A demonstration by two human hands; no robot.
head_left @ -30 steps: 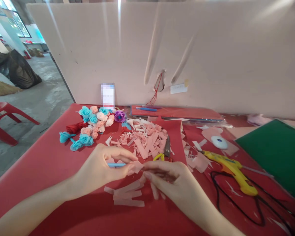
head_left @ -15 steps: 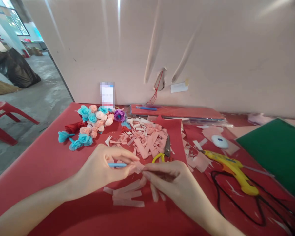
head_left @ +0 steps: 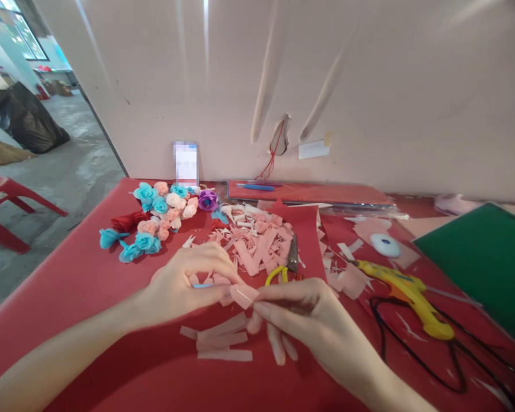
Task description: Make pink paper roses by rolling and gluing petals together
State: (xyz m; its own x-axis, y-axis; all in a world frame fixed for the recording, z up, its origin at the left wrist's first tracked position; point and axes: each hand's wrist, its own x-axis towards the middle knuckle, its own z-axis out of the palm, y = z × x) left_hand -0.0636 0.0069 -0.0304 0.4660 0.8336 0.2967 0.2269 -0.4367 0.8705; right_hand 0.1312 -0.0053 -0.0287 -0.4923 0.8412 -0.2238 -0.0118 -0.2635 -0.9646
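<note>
A small pink paper piece (head_left: 242,296) is pinched between both hands, with a thin pale line across its face that I cannot make out as a stick or a crease. My left hand (head_left: 189,283) has thumb and fingertips closed on its left edge. Partly hidden behind that thumb, a slim blue stick (head_left: 203,285) shows inside the left hand. On the piece's right end, my right hand (head_left: 311,315) closes its thumb and forefinger, the other fingers hanging below. Pink paper strips (head_left: 223,340) lie beneath the hands, and yellow-handled scissors (head_left: 290,260) rest just beyond.
Pink paper scraps (head_left: 261,243) heap behind the hands. Blue, pink, red and purple paper flowers (head_left: 171,209) sit at the back left, near a propped phone (head_left: 186,164). At right lie a yellow glue gun (head_left: 412,297) with a looping black cord, a white oval object (head_left: 385,245) and green sheet (head_left: 484,263).
Both hands keep hold of the pink paper piece, which has turned to show a broader face with a pale line. The left fingers have shifted and cover more of the blue stick.
</note>
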